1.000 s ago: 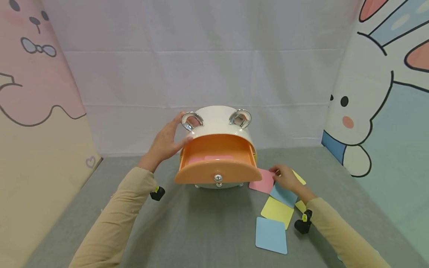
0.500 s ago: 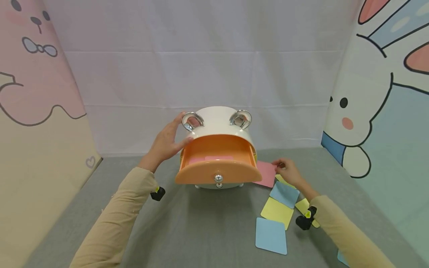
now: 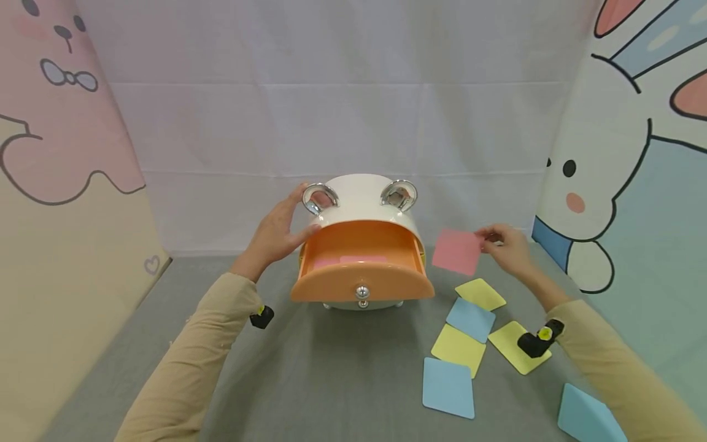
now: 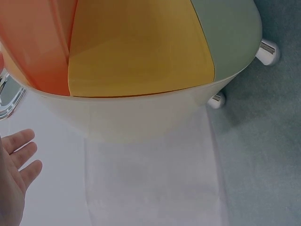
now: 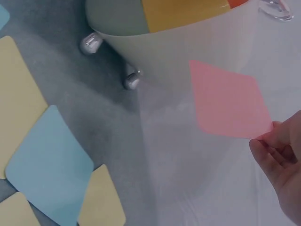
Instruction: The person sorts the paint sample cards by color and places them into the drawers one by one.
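Note:
My right hand [image 3: 509,248] pinches a pink square card [image 3: 457,252] by one corner, lifted beside a white cabinet [image 3: 361,193] with two silver ears. The card hangs level with the cabinet's open orange drawer [image 3: 361,282], and pink cards [image 3: 359,260] lie inside that drawer. In the right wrist view, thumb and fingertips meet at the edge of the pink card [image 5: 230,101]. My left hand [image 3: 274,233] rests against the cabinet's upper left side, thumb by the front rim. Its fingers [image 4: 24,155] are extended in the left wrist view.
Blue cards and yellow cards, among them a blue card [image 3: 448,388] and a yellow card [image 3: 479,294], lie right of the cabinet on the grey table [image 3: 342,380]. A folded-looking blue card [image 3: 588,414] sits by the right sleeve. A yellow drawer [image 4: 141,47] shows below the orange one.
My right hand has picked the pink card up off the table and raised it up and to the right, uncovering the yellow cards beneath. The left hand stays on the cabinet.

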`<state>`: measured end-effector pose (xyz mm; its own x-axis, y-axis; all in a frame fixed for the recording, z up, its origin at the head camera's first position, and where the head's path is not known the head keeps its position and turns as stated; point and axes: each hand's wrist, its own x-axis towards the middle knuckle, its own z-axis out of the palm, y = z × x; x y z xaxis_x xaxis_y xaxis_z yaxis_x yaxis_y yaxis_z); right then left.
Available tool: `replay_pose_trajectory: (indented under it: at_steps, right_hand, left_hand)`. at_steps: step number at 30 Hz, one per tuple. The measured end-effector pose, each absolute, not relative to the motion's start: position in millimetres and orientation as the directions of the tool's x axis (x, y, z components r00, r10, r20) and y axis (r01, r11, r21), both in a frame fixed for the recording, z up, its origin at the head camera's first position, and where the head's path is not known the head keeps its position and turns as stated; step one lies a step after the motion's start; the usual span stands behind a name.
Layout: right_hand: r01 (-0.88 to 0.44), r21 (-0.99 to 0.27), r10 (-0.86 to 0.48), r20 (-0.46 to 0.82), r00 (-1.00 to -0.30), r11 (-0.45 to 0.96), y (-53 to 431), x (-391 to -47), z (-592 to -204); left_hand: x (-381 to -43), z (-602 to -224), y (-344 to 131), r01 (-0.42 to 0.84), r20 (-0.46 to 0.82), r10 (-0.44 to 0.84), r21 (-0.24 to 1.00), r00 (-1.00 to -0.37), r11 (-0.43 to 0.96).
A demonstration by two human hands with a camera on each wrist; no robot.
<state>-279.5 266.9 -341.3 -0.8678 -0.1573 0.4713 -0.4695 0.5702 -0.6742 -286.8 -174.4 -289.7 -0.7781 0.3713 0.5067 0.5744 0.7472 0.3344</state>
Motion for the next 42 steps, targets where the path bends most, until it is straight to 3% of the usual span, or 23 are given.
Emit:
replay_pose_trajectory:
  at_steps: [4,12,19,25,33,42]
  right_hand:
    - [-0.478,-0.715,-0.151,0.472,-0.869,0.51,281.2,-288.3,-327.8]
    - [-0.459,-0.645,-0.162,0.466,-0.87,0.611,262.0,-264.7,-270.1]
    - [-0.509,-0.691,-0.184,0.491,-0.852,0.512,245.1,-254.1,-248.8]
    - [-0.553,-0.709,-0.253,0.493,-0.832,0.438,218.2,-241.6,-241.9]
    - [-0.541,-0.701,-0.312,0.443,-0.841,0.464,187.2,-232.2,-238.8]
    - [-0.526,-0.749,-0.366,0.395,-0.843,0.403,163.0,-232.3,-248.1]
  left_hand:
    - [-287.8,-289.6,-173.4,0.575,0.506,0.374,0.333,-0.778,0.747]
    - [-286.5,-289.4,-174.1,0.573,0.503,0.371,0.339,-0.78,0.746]
    - [-285.9,-289.4,-175.7,0.571,0.507,0.367,0.338,-0.78,0.748]
    - [-286.3,-289.3,-175.3,0.575,0.507,0.37,0.339,-0.779,0.745]
    - [-285.7,-289.2,-174.3,0.583,0.51,0.376,0.339,-0.774,0.739]
    - [-285.2,-289.3,-173.9,0.588,0.522,0.375,0.335,-0.766,0.736]
